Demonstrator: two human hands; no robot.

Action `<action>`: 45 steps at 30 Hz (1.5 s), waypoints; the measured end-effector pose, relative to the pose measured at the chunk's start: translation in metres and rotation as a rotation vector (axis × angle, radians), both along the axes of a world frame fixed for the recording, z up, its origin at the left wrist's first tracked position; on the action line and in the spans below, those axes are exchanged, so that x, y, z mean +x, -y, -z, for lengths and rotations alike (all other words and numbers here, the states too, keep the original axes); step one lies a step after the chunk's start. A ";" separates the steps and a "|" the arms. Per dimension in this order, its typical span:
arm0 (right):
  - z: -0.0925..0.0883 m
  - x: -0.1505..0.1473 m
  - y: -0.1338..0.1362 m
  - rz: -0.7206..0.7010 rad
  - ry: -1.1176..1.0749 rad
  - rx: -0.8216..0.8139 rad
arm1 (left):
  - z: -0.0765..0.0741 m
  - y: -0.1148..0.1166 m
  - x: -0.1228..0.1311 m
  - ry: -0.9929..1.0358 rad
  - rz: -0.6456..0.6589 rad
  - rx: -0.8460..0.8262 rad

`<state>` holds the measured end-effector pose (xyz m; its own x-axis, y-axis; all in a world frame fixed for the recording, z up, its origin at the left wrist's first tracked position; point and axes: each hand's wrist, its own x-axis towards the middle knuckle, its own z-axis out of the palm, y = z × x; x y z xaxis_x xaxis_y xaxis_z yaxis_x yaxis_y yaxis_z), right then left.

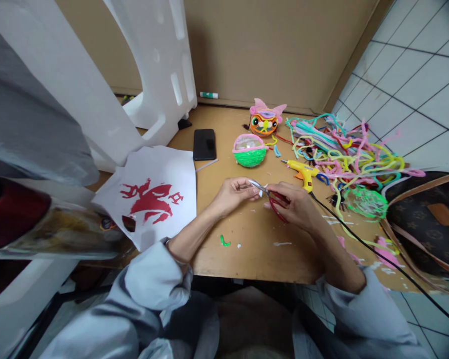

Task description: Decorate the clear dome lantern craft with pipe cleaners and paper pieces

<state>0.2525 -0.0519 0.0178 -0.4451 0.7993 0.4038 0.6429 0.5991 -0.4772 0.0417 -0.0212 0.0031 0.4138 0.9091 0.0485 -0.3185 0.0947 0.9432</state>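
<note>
My right hand [292,202] grips a pair of scissors with red handles [278,203], its blades pointing left. Between the blades and my left hand [235,193] is a small white piece [261,191], pinched in the left fingertips; it looks like paper, though its kind is hard to tell. Just beyond the hands sits a bowl-shaped piece [250,157], green below with a pink rim. Behind it stands a colourful animal-head craft [264,123] with pink ears. A yellow glue gun [301,170] lies past my right hand.
Pipe cleaners [344,149] are heaped at the right, by a green mesh-like piece [367,203] and a brown bag [430,224]. The glue gun's black cord [359,234] crosses the right side. A phone [204,144] and white paper with a red design [153,199] lie left.
</note>
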 end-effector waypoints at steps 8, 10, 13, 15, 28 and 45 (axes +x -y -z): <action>0.000 0.000 0.000 0.003 -0.001 0.008 | 0.002 -0.001 0.000 -0.005 0.027 0.001; -0.002 0.001 0.000 -0.005 -0.012 -0.012 | 0.002 -0.001 -0.001 -0.015 0.035 0.002; -0.002 0.002 0.001 -0.009 -0.033 -0.038 | 0.001 -0.002 -0.003 -0.046 0.050 0.014; -0.001 0.002 0.001 -0.010 -0.043 -0.043 | 0.001 -0.002 -0.004 -0.070 0.056 0.023; 0.000 0.001 -0.001 -0.025 -0.013 -0.049 | 0.007 -0.005 -0.007 -0.279 0.088 0.069; 0.013 0.001 -0.004 0.159 0.315 -0.173 | 0.000 -0.016 -0.010 0.067 -0.187 -0.112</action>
